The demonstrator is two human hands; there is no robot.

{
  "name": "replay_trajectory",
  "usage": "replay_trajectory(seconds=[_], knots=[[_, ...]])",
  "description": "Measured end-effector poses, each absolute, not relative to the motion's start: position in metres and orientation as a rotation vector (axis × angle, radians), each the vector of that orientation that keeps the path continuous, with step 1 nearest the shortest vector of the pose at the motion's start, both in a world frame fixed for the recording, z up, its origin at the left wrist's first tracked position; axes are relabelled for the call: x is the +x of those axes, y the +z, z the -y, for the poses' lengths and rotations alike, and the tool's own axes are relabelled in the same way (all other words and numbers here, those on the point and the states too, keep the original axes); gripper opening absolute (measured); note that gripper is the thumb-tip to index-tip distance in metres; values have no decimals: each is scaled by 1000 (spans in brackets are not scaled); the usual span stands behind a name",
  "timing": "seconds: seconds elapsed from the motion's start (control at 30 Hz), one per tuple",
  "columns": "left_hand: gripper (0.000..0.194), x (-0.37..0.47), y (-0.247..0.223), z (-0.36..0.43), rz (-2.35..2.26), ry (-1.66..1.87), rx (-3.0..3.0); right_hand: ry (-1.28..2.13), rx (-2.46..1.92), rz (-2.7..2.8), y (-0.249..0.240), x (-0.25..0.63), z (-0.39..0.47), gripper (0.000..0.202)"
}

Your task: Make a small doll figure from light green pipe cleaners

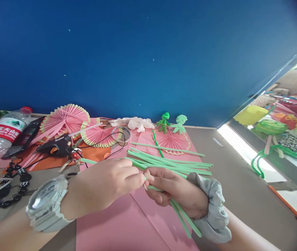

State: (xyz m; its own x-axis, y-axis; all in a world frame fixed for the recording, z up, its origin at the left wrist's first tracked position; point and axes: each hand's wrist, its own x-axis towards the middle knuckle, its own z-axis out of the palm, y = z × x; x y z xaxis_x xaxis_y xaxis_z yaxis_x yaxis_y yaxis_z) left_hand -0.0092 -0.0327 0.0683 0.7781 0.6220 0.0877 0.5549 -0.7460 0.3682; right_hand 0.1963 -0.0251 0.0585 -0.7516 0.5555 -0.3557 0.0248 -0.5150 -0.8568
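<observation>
Light green pipe cleaners (185, 219) are gripped in my right hand (176, 188), their loose ends sticking out below the palm. My left hand (108, 184) meets it at the fingertips, pinching the pipe cleaners where the two hands touch; the exact hold there is partly hidden. Another light green length shows to the left, behind my left hand. Just beyond my hands, a loose bundle of light green pipe cleaners (169, 164) lies on pink paper (117, 226). Two small twisted green figures, one darker (163, 122) and one paler (181, 123), stand at the back.
Pleated pink paper fans (65, 120) lie along a blue partition (138, 59). To the left are a water bottle (6, 130), a black glue gun (54, 146), keys (76, 155) and a beaded bracelet (23, 183). Colourful crafts (274, 127) sit beyond the right edge.
</observation>
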Motion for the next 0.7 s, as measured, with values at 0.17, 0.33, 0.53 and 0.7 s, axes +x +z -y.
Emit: replay_trajectory(seconds=[0.17,0.33,0.53,0.7], knots=[[20,-1,70,30,-1011,386,2494,2015,-1049,1574,65,194,27,28],[23,0,67,28,-1056,483,2329,1365,-1210,2070,69,196,27,20],[27,1,69,28,-946,504,1819,653,-1010,2303,61,200,31,11],[30,7,57,31,-875,603,1305,205,-794,2326,45,198,30,22]])
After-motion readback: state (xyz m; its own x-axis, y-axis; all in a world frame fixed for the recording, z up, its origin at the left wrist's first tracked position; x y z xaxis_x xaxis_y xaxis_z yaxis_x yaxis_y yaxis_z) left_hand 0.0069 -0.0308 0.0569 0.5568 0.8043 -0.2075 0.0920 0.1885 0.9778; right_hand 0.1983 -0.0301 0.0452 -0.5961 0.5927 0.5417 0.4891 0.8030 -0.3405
